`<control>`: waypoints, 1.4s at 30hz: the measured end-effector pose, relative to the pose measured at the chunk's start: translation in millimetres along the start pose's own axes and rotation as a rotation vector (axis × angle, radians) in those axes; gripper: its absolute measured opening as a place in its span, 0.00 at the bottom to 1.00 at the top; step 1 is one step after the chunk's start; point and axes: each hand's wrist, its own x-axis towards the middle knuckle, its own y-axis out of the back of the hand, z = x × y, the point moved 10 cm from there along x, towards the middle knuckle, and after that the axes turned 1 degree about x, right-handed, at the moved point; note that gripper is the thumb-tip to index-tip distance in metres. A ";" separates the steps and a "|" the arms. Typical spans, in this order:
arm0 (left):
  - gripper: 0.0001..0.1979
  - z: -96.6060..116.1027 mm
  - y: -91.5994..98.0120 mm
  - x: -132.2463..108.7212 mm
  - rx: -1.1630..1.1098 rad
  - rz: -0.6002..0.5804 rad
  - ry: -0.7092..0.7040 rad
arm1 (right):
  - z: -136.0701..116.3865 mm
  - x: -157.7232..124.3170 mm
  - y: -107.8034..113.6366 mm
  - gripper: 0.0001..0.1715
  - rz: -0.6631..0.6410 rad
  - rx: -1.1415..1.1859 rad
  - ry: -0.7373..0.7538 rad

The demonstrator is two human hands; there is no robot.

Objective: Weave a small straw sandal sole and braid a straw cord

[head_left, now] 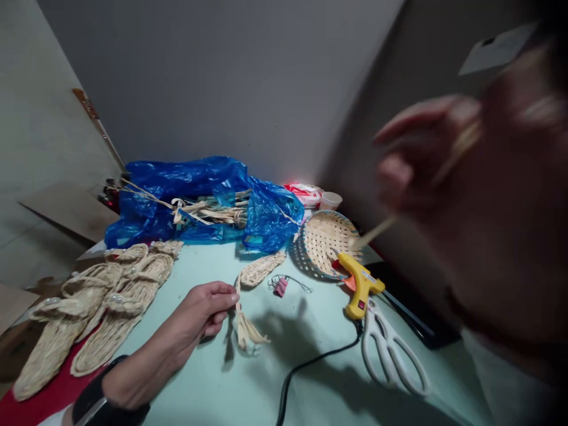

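My left hand (206,310) pinches a pale braided straw strand (238,290) just above the table. Its loose, frayed end (246,331) hangs below my fingers. Behind it lies a woven straw sole (261,269), which the strand appears to join. My right hand (439,160) is raised close to the camera at the upper right, blurred by motion. A thin straw strip (377,231) runs out of its closed fingers down toward the round woven basket (326,236). A pink piece with dark thread (281,287) lies near the sole.
A yellow glue gun (364,284) leans at the basket, its black cord (310,359) crossing the table. White-handled scissors (390,349) lie beside it. Finished straw slippers (106,302) cover the left side. A blue plastic bag (186,177) with straw stands behind, near a small cup (331,200).
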 end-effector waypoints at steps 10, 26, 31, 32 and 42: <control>0.10 0.2 -44.0 -7.6 -0.226 -0.020 0.000 | 132.0 -126.4 -132.0 0.16 -0.583 0.376 -0.504; 0.16 -17.3 -55.0 -9.5 -0.179 -0.011 0.012 | 154.7 -131.6 -133.0 0.07 -0.430 0.279 -0.538; 0.21 -21.2 -56.6 -7.7 -0.162 -0.017 -0.015 | 152.6 -129.5 -128.8 0.06 -0.383 0.182 -0.530; 0.22 -21.7 -56.5 -8.7 -0.163 -0.003 -0.014 | 151.1 -128.5 -127.7 0.06 -0.375 0.169 -0.519; 0.18 -18.4 -71.9 -15.4 -0.330 -0.106 0.009 | 139.5 -122.6 -118.8 0.08 -0.333 0.054 -0.373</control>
